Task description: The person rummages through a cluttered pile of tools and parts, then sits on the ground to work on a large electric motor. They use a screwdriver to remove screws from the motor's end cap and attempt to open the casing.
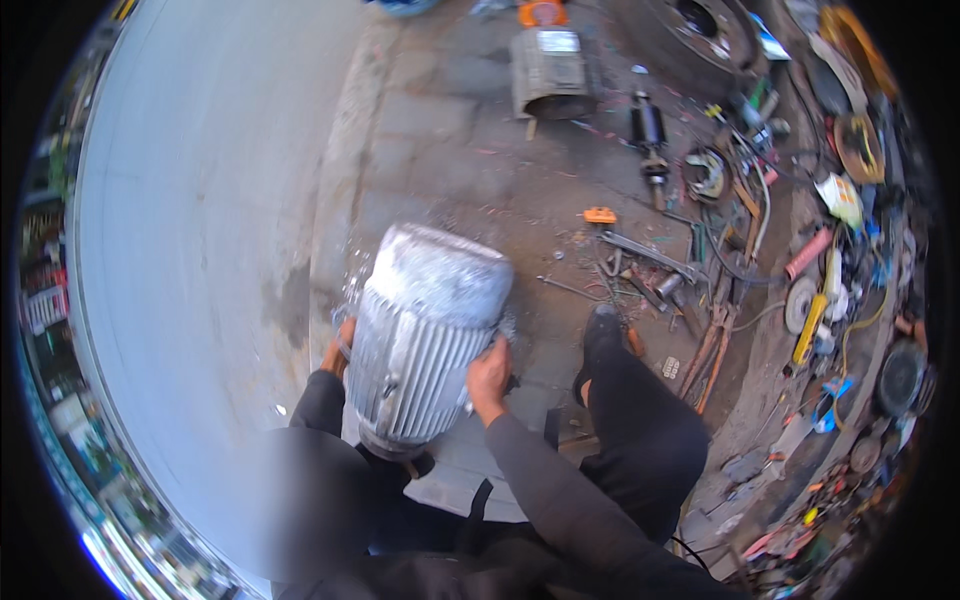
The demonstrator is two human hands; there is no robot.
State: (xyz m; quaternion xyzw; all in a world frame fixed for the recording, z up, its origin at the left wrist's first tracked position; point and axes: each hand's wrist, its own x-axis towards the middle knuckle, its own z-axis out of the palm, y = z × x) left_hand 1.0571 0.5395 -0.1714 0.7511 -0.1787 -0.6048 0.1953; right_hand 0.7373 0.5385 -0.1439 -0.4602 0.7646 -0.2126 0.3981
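Note:
A silver, ribbed electric motor (415, 345) with a smooth cover at its far end is tilted between my legs. My left hand (342, 347) grips its left side, the fingers mostly hidden behind the housing. On the other side, my right hand (489, 373) is closed against the edge of the ribs. Whether the motor rests on the ground or is lifted cannot be made out.
Ahead lie an open motor housing (552, 72) and a dark rotor (648, 130). A large wheel (690, 30) is at the far right. Wrenches (650, 255), an orange part (600, 215) and a yellow tool (810, 330) lie among scattered parts near my right shoe (601, 335).

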